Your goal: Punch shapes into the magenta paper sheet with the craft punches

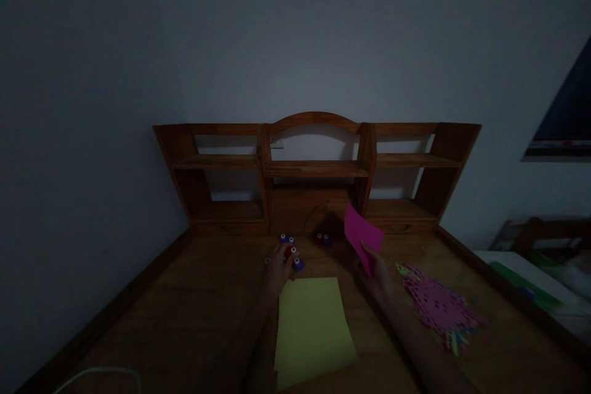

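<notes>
In the head view my left hand (277,268) reaches past the top of a sheet of yellow paper (314,326), its fingers curled round a small red round piece (290,251) with a white top. Purple pieces of the same sort, one of them a purple piece (298,265), lie close by; the dim light hides their exact kind. My right hand (379,277) grips a sheet of bright pink paper (362,234) between thumb and fingers, holding it tilted up above the desk.
On the right of the wooden desk (198,308) lies a pink, dotted cut-out pile (438,301) with coloured strips at its ends. A wooden shelf unit (316,169) lines the back. Two more small round pieces (322,239) stand before it. A white cable (106,370) curves at lower left.
</notes>
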{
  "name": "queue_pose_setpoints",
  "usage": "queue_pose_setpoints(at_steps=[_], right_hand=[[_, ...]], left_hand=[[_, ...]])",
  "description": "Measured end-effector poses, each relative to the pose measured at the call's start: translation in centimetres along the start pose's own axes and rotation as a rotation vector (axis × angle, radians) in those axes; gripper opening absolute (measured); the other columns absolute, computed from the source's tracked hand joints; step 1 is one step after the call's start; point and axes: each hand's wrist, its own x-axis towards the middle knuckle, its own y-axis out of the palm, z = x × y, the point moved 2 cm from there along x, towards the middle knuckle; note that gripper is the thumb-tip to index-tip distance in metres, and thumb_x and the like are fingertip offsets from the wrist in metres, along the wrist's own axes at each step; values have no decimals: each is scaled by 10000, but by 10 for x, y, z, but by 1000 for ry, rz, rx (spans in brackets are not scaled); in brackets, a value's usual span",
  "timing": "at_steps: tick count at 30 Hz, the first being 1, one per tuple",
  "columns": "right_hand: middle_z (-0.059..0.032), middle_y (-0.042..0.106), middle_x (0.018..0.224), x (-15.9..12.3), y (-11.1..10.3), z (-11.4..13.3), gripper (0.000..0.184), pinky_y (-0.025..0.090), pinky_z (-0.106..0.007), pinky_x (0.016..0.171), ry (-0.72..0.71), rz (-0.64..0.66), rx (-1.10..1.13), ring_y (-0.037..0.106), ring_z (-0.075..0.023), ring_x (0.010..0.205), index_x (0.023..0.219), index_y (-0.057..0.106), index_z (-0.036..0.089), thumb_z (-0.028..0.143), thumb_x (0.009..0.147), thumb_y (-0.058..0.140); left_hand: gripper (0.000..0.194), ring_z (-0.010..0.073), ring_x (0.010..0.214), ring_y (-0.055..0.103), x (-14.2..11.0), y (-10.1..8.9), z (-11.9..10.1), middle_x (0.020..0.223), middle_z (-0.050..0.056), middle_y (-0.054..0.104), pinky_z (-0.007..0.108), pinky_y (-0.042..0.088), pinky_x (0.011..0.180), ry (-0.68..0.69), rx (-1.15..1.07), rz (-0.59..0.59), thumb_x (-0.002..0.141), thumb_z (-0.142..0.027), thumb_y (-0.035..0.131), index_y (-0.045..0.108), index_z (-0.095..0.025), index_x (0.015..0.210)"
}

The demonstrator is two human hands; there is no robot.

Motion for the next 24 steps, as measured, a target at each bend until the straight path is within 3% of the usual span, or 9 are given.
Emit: queue_pose_setpoints(at_steps=[8, 11, 17, 21, 24], right_hand=[[-21, 734, 921, 7, -9, -8, 268, 594, -226, 576, 33, -45, 110, 691, -188, 710, 991, 682, 208, 255, 738, 759], [-28, 732, 886, 11, -12, -12, 285, 597, -226, 589, 75, -17, 159, 683, -173, 669, 1005, 675, 186, 222, 735, 758], [-19, 709, 736, 12, -9, -13, 218, 564, -200, 469, 89, -23, 199, 648, -156, 544, 947, 675, 179, 225, 746, 748], [-25, 717, 764, 4, -2, -6, 217, 578, -207, 493, 55, -25, 164, 678, -176, 619, 965, 683, 194, 272, 767, 725], [-47, 730, 828, 0, 3, -3, 273, 597, -246, 552, 48, -8, 128, 705, -212, 715, 1004, 684, 186, 288, 755, 730]], left_hand=[[250, 228, 1057, 581, -1, 0, -2, 1108, 88, 589, 373, 448, 972, 92, 23, 64, 923, -348, 502, 680, -213, 1036], [255, 236, 1044, 593, -1, -1, -3, 1090, 86, 632, 377, 459, 944, 111, 29, 107, 922, -349, 500, 687, -215, 1033], [278, 218, 890, 632, 1, -2, 2, 924, 70, 687, 348, 479, 835, 62, 64, 94, 933, -304, 439, 691, -192, 892], [239, 213, 874, 630, 1, -1, -1, 916, 66, 677, 339, 476, 817, 79, 98, 119, 909, -284, 471, 691, -195, 877], [224, 216, 921, 624, 1, -4, -11, 969, 67, 670, 342, 466, 853, 84, 77, 67, 904, -332, 511, 695, -205, 902]])
